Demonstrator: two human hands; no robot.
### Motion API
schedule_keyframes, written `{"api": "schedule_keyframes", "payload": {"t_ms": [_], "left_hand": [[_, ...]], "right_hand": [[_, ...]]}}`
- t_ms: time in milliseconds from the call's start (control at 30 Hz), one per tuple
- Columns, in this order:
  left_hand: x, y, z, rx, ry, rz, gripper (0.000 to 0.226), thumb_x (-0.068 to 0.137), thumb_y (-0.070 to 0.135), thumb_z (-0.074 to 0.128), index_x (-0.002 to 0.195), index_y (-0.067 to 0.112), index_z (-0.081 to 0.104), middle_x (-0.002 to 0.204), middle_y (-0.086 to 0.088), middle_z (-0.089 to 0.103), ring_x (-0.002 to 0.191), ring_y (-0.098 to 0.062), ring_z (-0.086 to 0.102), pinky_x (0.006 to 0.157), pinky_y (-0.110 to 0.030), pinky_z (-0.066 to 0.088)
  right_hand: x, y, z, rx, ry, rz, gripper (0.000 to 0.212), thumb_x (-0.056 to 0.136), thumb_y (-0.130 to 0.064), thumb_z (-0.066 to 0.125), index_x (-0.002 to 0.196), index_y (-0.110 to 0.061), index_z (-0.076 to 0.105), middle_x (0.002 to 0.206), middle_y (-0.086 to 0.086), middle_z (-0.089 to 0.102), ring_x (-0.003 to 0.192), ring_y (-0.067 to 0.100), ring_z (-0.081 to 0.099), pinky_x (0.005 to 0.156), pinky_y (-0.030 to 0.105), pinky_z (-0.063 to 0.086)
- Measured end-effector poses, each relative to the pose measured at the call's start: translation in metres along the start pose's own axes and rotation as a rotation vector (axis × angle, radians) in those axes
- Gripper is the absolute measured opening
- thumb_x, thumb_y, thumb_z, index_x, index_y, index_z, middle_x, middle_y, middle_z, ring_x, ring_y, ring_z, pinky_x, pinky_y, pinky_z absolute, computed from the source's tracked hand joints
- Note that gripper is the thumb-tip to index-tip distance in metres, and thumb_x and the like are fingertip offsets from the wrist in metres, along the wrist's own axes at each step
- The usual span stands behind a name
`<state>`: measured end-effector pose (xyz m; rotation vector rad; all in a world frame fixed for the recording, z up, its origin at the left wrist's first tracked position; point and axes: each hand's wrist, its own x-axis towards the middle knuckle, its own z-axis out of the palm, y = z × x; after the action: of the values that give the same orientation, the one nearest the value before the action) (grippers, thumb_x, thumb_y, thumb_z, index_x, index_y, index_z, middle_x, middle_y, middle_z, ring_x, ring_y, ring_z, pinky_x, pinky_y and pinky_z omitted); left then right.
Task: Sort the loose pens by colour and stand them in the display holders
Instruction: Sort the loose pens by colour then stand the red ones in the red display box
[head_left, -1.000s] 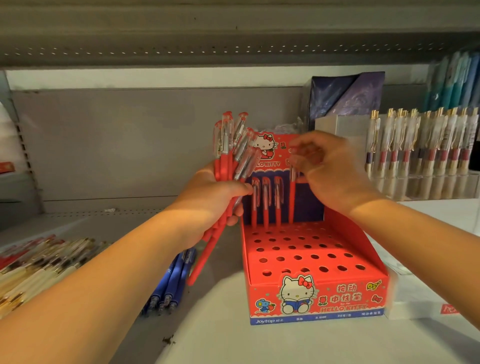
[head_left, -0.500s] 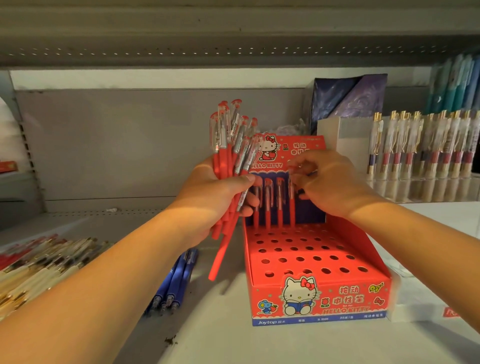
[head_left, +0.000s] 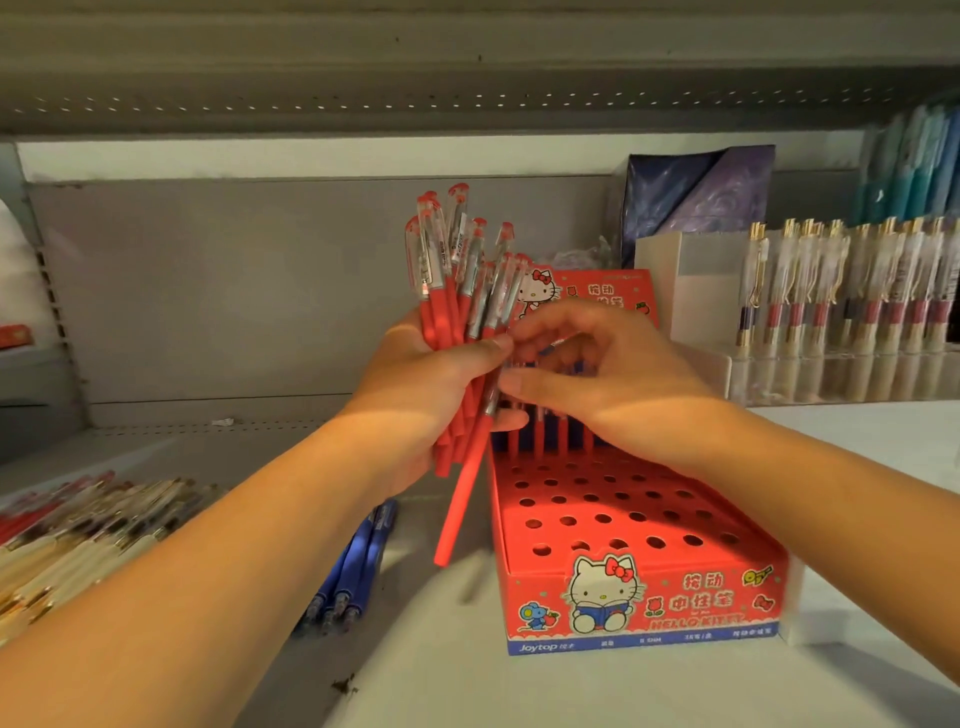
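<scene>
My left hand (head_left: 431, 384) grips a bundle of red pens (head_left: 441, 270) with clear caps, held upright just left of the red display holder (head_left: 644, 592). One red pen (head_left: 460, 509) hangs lower than the rest of the bundle. My right hand (head_left: 618, 384) has come up against the bundle, and its thumb and fingertips pinch that pen near the silver grip. Several red pens (head_left: 540, 441) stand in the holder's back row, partly hidden by my right hand. The holder's other holes hold nothing.
Three blue pens (head_left: 358, 561) lie on the shelf left of the holder. A pile of loose mixed pens (head_left: 88, 525) lies at the far left. A clear rack of gold-clipped pens (head_left: 852, 296) stands at the right. Another shelf (head_left: 467, 78) hangs overhead.
My right hand left the pen it stood in the back row and moved left to the bundle, where it now pinches a pen. My left hand raised the bundle slightly.
</scene>
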<state>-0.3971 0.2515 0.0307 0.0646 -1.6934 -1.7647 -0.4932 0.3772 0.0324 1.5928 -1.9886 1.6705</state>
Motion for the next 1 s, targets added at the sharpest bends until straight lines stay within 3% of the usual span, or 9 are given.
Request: {"api": "schedule_keyframes", "payload": {"t_ms": [267, 433, 567, 733, 867, 933, 1000], "left_hand": [[-0.002, -0.001, 0.002, -0.026, -0.030, -0.034, 0.015, 0.092, 0.004, 0.064, 0.105, 0.011, 0.063, 0.085, -0.014, 0.076, 0.062, -0.023, 0.073, 0.047, -0.030, 0.056], [-0.001, -0.005, 0.004, -0.002, -0.069, -0.042, 0.009, 0.094, 0.006, 0.061, 0.101, 0.012, 0.061, 0.075, -0.011, 0.075, 0.060, -0.027, 0.073, 0.043, -0.028, 0.054], [0.001, -0.007, 0.003, 0.034, -0.047, -0.003, 0.009, 0.093, 0.006, 0.062, 0.099, 0.012, 0.060, 0.069, -0.011, 0.073, 0.056, -0.027, 0.072, 0.042, -0.026, 0.052], [-0.001, -0.008, 0.004, 0.024, -0.066, 0.023, 0.006, 0.094, 0.005, 0.062, 0.098, 0.009, 0.062, 0.073, -0.012, 0.074, 0.061, -0.031, 0.073, 0.045, -0.029, 0.055], [0.000, -0.004, 0.006, -0.061, -0.003, 0.029, 0.014, 0.093, 0.002, 0.062, 0.105, 0.010, 0.061, 0.083, -0.014, 0.075, 0.069, -0.034, 0.074, 0.054, -0.042, 0.059], [0.002, -0.002, 0.004, -0.081, 0.042, 0.033, 0.015, 0.094, 0.001, 0.060, 0.105, 0.012, 0.061, 0.081, -0.011, 0.075, 0.066, -0.029, 0.074, 0.053, -0.043, 0.059], [0.004, -0.001, 0.001, -0.073, 0.075, 0.030, 0.016, 0.095, 0.001, 0.058, 0.105, 0.012, 0.059, 0.083, -0.010, 0.076, 0.063, -0.028, 0.074, 0.051, -0.042, 0.059]], "right_hand": [[0.000, -0.001, 0.005, 0.064, 0.092, 0.063, 0.027, 0.069, -0.008, 0.086, 0.087, -0.020, 0.071, 0.084, -0.002, 0.072, 0.074, 0.006, 0.065, 0.070, 0.016, 0.054], [0.001, 0.000, 0.002, 0.034, 0.024, 0.140, 0.023, 0.074, -0.008, 0.082, 0.093, -0.015, 0.070, 0.084, 0.003, 0.071, 0.070, 0.003, 0.063, 0.069, 0.014, 0.052], [-0.001, 0.000, 0.006, 0.143, 0.018, 0.159, 0.022, 0.076, -0.008, 0.082, 0.095, -0.012, 0.072, 0.074, 0.001, 0.073, 0.062, 0.004, 0.066, 0.060, 0.012, 0.050], [-0.001, 0.001, 0.002, 0.109, 0.002, 0.213, 0.016, 0.074, -0.014, 0.083, 0.084, -0.020, 0.074, 0.077, 0.005, 0.074, 0.066, 0.009, 0.066, 0.075, 0.024, 0.053], [0.001, -0.002, -0.001, 0.331, -0.033, 0.265, 0.007, 0.083, -0.006, 0.072, 0.080, -0.013, 0.072, 0.088, 0.013, 0.075, 0.088, 0.027, 0.071, 0.092, 0.034, 0.055], [0.004, -0.003, -0.003, 0.462, -0.027, 0.282, 0.008, 0.086, -0.005, 0.067, 0.081, -0.011, 0.068, 0.089, 0.012, 0.074, 0.090, 0.027, 0.071, 0.091, 0.032, 0.056], [0.008, -0.004, -0.008, 0.565, 0.004, 0.289, 0.010, 0.091, -0.005, 0.061, 0.083, -0.011, 0.061, 0.080, 0.008, 0.074, 0.080, 0.021, 0.072, 0.081, 0.031, 0.060]]}}
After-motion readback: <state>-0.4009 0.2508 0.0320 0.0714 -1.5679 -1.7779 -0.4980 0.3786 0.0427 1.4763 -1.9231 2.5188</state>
